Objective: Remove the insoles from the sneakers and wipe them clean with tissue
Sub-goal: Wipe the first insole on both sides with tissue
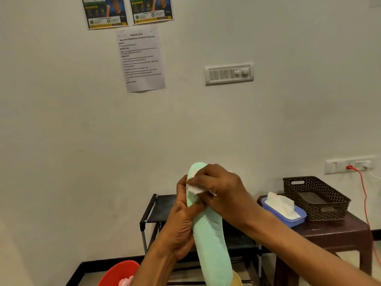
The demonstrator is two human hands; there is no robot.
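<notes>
A long mint-green insole stands nearly upright in front of me, its toe end toward the wall. My left hand grips it from the left side around its middle, fingers wrapped behind it. My right hand pinches a folded white tissue and presses it against the insole's upper part. No sneakers are in view.
A black shoe rack stands against the wall behind my hands. To the right, a dark brown table carries a blue tissue box and a brown perforated basket. A red bin sits at lower left. An orange cable hangs from the wall socket.
</notes>
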